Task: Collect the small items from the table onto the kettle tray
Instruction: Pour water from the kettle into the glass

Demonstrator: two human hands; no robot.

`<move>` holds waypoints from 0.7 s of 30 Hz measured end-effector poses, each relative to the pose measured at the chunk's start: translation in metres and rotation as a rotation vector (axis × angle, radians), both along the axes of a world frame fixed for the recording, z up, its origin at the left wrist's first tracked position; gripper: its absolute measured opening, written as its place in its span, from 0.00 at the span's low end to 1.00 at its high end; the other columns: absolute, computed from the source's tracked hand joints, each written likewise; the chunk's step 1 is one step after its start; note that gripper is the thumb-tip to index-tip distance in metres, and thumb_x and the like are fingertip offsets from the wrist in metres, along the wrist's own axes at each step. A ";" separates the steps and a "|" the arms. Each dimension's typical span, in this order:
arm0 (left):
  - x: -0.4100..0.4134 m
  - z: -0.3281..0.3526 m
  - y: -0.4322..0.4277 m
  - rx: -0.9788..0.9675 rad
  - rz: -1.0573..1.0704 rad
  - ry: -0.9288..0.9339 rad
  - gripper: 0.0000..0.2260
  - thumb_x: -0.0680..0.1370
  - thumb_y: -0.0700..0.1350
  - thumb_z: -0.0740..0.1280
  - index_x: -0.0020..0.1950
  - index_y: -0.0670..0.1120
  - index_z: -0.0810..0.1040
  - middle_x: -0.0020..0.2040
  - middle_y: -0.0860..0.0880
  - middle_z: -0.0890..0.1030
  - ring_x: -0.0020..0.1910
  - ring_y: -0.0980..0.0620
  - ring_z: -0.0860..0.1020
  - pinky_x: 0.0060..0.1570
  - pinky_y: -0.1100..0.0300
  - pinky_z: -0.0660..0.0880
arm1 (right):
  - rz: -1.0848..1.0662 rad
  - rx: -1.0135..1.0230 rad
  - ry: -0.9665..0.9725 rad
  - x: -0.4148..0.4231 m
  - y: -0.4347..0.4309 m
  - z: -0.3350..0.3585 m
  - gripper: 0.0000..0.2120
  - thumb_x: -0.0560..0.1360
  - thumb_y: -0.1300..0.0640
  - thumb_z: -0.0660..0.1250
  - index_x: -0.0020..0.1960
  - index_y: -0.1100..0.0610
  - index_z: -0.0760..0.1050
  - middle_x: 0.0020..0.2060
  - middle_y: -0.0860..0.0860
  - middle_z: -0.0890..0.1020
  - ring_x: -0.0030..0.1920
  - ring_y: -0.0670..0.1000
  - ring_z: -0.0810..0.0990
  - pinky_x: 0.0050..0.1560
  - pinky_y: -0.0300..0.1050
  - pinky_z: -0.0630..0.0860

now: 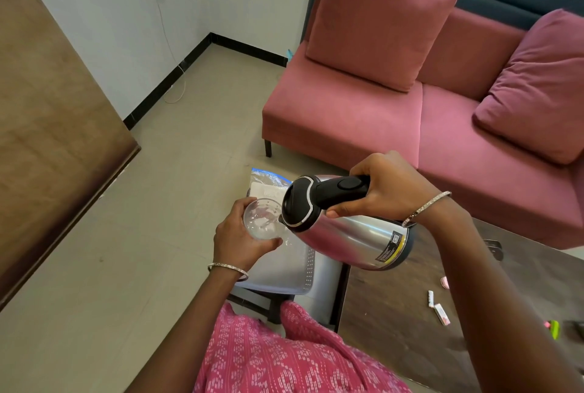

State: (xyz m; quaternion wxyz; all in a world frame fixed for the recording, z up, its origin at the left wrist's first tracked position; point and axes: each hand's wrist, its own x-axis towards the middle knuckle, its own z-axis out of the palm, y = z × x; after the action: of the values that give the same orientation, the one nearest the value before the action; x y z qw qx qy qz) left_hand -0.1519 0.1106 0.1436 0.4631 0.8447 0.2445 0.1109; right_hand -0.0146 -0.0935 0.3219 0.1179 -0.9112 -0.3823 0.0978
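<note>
The right hand [390, 190] is holding the kettle [354, 241] in the air. Its fingers are curling tightly round the black handle and the thumb is lying on top of it. The kettle is leaning far over to the left, and its spout is touching the rim of a glass [262, 218]. The left hand [238, 236] is holding this glass from below and from the side, with the fingers wrapping round its wall. I cannot tell if water is running into it.

Under the glass and the kettle, the grey tray [278, 279] is lying on a low stand, just beside the left edge of the dark table [410, 298]. Only its near part with the dotted rim is showing; the arm and the kettle are covering the rest.

The small items are lying on the table, well apart from the tray: two white sachets [437, 305] near each other, a pink item [445, 282] a little behind them, and a green item [553, 328] further right. The right arm is partly hiding this side of the table.

A clear bag [268, 185] with something white inside is lying beyond the glass. A pink sofa [410, 114] is standing behind.
</note>
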 end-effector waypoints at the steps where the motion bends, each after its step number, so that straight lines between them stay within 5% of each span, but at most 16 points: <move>1: 0.000 0.000 0.000 -0.001 0.000 0.000 0.40 0.54 0.54 0.83 0.62 0.53 0.71 0.57 0.54 0.81 0.51 0.49 0.80 0.50 0.53 0.80 | -0.002 0.002 -0.001 0.000 0.000 0.000 0.31 0.56 0.28 0.73 0.25 0.55 0.67 0.19 0.50 0.64 0.25 0.50 0.59 0.25 0.43 0.57; 21: 0.001 -0.001 0.001 -0.020 0.008 0.010 0.40 0.54 0.53 0.83 0.62 0.53 0.72 0.57 0.53 0.81 0.50 0.49 0.80 0.48 0.58 0.79 | -0.007 -0.005 0.010 -0.001 0.000 -0.002 0.30 0.57 0.30 0.75 0.24 0.53 0.65 0.19 0.50 0.64 0.24 0.50 0.59 0.27 0.44 0.59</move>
State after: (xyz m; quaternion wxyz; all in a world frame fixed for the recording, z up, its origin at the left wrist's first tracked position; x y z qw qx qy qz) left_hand -0.1506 0.1118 0.1422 0.4697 0.8396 0.2514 0.1061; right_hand -0.0156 -0.0932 0.3195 0.1181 -0.9123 -0.3785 0.1030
